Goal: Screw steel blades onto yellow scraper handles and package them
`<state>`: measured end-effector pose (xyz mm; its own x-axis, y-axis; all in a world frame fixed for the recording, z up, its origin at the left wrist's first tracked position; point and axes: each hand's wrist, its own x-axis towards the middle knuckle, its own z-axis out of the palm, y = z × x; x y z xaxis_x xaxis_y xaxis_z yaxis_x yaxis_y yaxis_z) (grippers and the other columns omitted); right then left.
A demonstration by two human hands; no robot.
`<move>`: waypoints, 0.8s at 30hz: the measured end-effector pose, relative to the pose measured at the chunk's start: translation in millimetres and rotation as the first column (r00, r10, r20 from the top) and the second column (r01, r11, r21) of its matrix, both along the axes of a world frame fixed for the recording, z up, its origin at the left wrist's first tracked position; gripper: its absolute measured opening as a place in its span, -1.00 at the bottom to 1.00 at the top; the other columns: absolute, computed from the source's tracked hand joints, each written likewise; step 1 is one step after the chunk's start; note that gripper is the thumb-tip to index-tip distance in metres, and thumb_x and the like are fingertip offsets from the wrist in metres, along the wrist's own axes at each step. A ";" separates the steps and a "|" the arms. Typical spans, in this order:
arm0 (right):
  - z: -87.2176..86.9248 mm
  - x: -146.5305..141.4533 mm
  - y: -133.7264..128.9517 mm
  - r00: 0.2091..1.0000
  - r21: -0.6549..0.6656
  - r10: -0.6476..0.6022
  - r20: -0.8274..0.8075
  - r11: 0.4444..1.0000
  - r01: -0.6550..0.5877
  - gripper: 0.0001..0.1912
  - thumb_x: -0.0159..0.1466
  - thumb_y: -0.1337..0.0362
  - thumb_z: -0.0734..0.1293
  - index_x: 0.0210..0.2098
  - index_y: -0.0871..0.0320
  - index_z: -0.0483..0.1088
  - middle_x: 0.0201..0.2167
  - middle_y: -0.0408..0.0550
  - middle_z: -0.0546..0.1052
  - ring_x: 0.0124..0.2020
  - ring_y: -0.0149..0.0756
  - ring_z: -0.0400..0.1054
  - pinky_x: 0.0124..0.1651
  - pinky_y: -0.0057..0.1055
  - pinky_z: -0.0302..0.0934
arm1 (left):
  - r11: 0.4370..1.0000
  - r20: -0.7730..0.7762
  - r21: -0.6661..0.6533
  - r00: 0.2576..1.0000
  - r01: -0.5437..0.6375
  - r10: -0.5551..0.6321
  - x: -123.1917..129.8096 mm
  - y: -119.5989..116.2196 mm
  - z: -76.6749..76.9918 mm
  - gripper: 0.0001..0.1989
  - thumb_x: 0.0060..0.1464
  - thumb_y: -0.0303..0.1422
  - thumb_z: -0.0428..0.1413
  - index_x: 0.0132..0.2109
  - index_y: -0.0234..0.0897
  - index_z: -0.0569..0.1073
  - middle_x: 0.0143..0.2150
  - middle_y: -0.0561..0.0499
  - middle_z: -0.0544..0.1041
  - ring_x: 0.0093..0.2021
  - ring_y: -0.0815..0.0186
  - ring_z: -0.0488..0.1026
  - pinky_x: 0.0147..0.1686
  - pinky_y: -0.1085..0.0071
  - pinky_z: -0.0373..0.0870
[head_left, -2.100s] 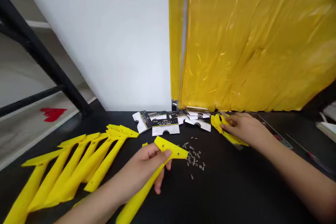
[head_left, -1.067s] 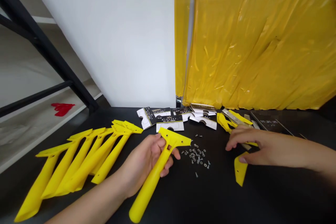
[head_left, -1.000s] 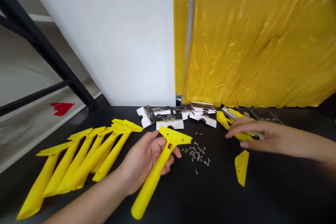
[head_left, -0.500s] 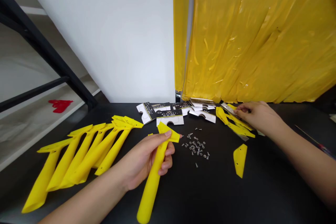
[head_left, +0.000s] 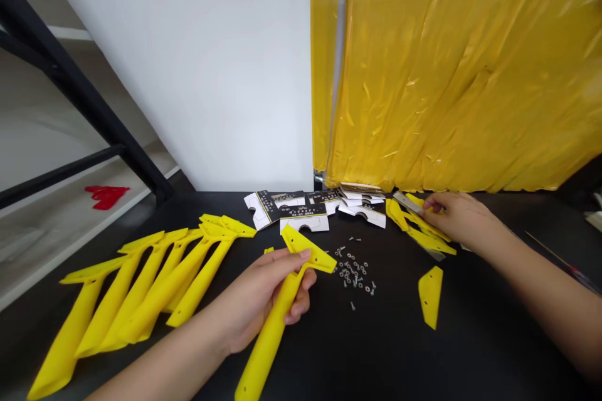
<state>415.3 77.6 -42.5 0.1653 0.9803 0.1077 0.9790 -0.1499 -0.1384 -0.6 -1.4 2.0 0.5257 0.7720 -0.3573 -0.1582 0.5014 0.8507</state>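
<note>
My left hand (head_left: 277,288) is closed around a yellow plastic scraper handle (head_left: 275,332), its thumb on the wide angled head, which points away from me. At the back right, my right hand (head_left: 454,216) pinches the near end of a flat metal blade (head_left: 407,202). That blade lies over a pile of yellow plastic plates (head_left: 430,238); the fingertips are partly hidden. One loose yellow plate (head_left: 430,297) with holes lies apart, nearer to me. Small screws and nuts (head_left: 355,269) are scattered just right of the held handle's head.
Several more yellow handles (head_left: 155,288) lie in a row at the left. Black-and-white cardboard sleeves (head_left: 305,218) are spread along the back, before a white panel (head_left: 211,75) and yellow wrapped sheeting (head_left: 446,75). A thin screwdriver-like tool (head_left: 555,250) lies at the right, partly behind my forearm.
The handle in my left hand has turned slightly, its head now reaching further right over the screws. My right hand stays at the blade, its fingers shifted a little. The whole view has tilted slightly.
</note>
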 end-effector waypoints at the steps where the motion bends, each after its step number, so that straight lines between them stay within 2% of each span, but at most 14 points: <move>1: 1.1 0.2 -0.3 1.000 -0.022 -0.013 0.010 1.000 0.013 -0.70 0.44 0.06 0.41 0.01 0.14 0.53 0.02 0.03 0.60 0.04 -0.09 0.48 0.12 -0.06 0.38 | 1.000 0.004 0.002 1.000 0.001 -0.001 -0.1 0.1 -0.5 -0.63 0.31 -0.10 0.24 -0.30 -0.29 0.39 -0.38 0.05 0.43 -0.57 0.46 0.32 -0.57 0.47 0.16; 4: 3.0 0.3 -0.2 0.999 -0.075 -0.041 0.022 0.996 0.043 -0.64 0.47 0.11 0.41 0.16 0.15 0.49 0.17 0.07 0.54 0.10 -0.08 0.50 0.15 0.01 0.43 | 1.000 0.010 -0.002 1.000 -0.001 0.001 -0.1 0.1 -1.6 -0.65 0.32 -0.12 0.24 -0.28 -0.27 0.37 -0.37 0.06 0.43 -0.57 0.45 0.33 -0.57 0.47 0.15; 8: 3.5 -2.1 0.0 0.996 -0.092 -0.081 -0.039 0.993 0.077 -0.65 0.48 0.11 0.40 0.18 0.14 0.48 0.17 0.08 0.54 0.08 -0.11 0.51 0.12 -0.03 0.46 | 1.000 0.003 0.008 1.000 0.011 -0.011 1.2 -0.4 -0.3 -0.64 0.32 -0.11 0.23 -0.28 -0.28 0.38 -0.35 0.05 0.44 -0.54 0.45 0.34 -0.55 0.47 0.17; 11: 8.0 -2.2 -2.3 0.980 -0.048 -0.116 -0.160 0.993 0.109 -0.79 0.43 0.15 0.43 -0.05 0.13 0.55 -0.08 -0.02 0.62 -0.10 -0.16 0.52 0.00 -0.16 0.43 | 1.000 -0.002 0.013 1.000 0.005 -0.005 2.1 -1.4 1.6 -0.64 0.32 -0.10 0.24 -0.28 -0.28 0.39 -0.35 0.04 0.44 -0.53 0.44 0.34 -0.54 0.46 0.17; 14: 20.4 3.2 -8.8 0.928 0.073 -0.106 -0.356 0.987 0.141 -0.93 0.29 0.23 0.45 -0.28 0.08 0.53 -0.33 -0.10 0.61 -0.28 -0.17 0.48 -0.16 -0.25 0.30 | 1.000 -0.007 0.023 1.000 -0.006 0.007 2.0 -2.4 1.8 -0.64 0.30 -0.10 0.25 -0.28 -0.28 0.40 -0.35 0.03 0.44 -0.52 0.43 0.35 -0.53 0.44 0.18; 17: 36.0 11.4 -16.6 0.811 0.229 -0.039 -0.584 0.951 0.210 -0.86 0.23 0.17 0.44 -0.25 0.08 0.53 -0.27 -0.04 0.63 -0.28 -0.19 0.46 -0.18 -0.26 0.27 | 1.000 -0.009 0.028 1.000 -0.008 0.008 1.7 -3.0 0.4 -0.64 0.29 -0.09 0.26 -0.27 -0.28 0.41 -0.34 0.03 0.44 -0.50 0.41 0.36 -0.51 0.43 0.18; 20: 46.5 16.6 -20.3 0.638 0.342 0.079 -0.766 0.890 0.300 -0.76 0.17 0.10 0.47 -0.25 0.09 0.50 -0.25 -0.03 0.59 -0.30 -0.26 0.43 -0.20 -0.29 0.28 | 1.000 -0.008 0.016 1.000 -0.020 0.020 2.0 -3.0 -0.9 -0.67 0.29 -0.11 0.26 -0.24 -0.27 0.40 -0.32 0.04 0.43 -0.48 0.41 0.36 -0.49 0.43 0.18; 22: 48.8 17.5 -20.2 0.525 0.363 0.147 -0.838 0.869 0.337 -0.73 0.12 0.10 0.52 -0.29 0.09 0.48 -0.33 -0.07 0.53 -0.36 -0.30 0.38 -0.26 -0.30 0.27 | 0.999 -0.015 0.007 0.999 -0.031 0.031 2.4 -2.6 -1.1 -0.70 0.29 -0.15 0.26 -0.22 -0.26 0.40 -0.30 0.04 0.43 -0.46 0.40 0.37 -0.47 0.44 0.21; 24: 48.7 17.1 -19.2 0.427 0.346 0.181 -0.886 0.872 0.348 -0.72 0.10 0.12 0.57 -0.33 0.10 0.48 -0.43 -0.10 0.48 -0.41 -0.32 0.34 -0.31 -0.31 0.25 | 0.999 -0.031 0.002 0.998 -0.047 0.047 2.5 -1.9 -0.9 -0.74 0.30 -0.19 0.25 -0.20 -0.25 0.40 -0.28 0.03 0.44 -0.41 0.39 0.38 -0.44 0.45 0.23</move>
<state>432.4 58.5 6.2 0.5014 0.8353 0.2257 0.2505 0.1096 -0.9619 1.8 -3.2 1.1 0.4776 0.7958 -0.3722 -0.1546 0.4932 0.8561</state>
